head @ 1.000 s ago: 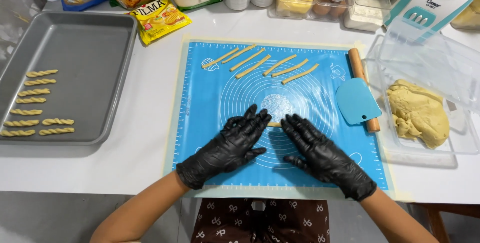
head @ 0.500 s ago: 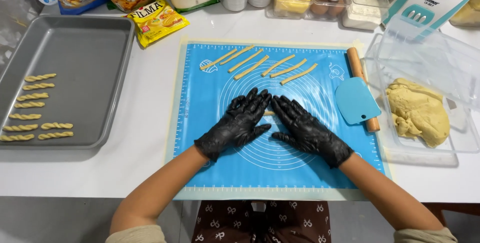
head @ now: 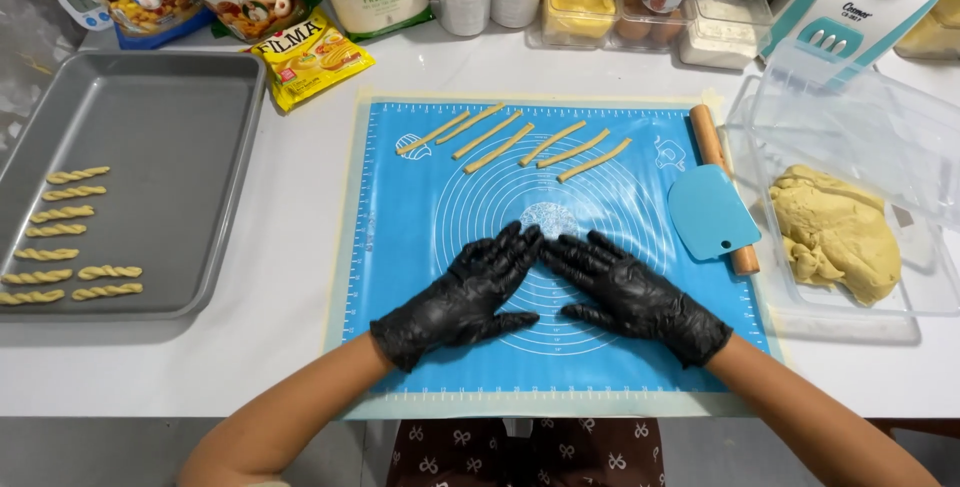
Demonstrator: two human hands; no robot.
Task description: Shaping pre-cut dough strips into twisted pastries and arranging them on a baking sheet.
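Here both hands, left hand [head: 468, 294] and right hand [head: 634, 294], lie flat, fingers spread, on the blue mat [head: 400, 247].

I am pressing my left hand [head: 465, 292] and right hand [head: 630, 292] flat on the blue mat [head: 400, 247], fingertips meeting; dough strips [head: 520, 142] are lying beyond them, a scraper [head: 710, 212] sitting beside my right hand.

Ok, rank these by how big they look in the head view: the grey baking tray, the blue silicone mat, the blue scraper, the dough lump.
1. blue silicone mat
2. grey baking tray
3. dough lump
4. blue scraper, though the dough lump looks only somewhat larger.
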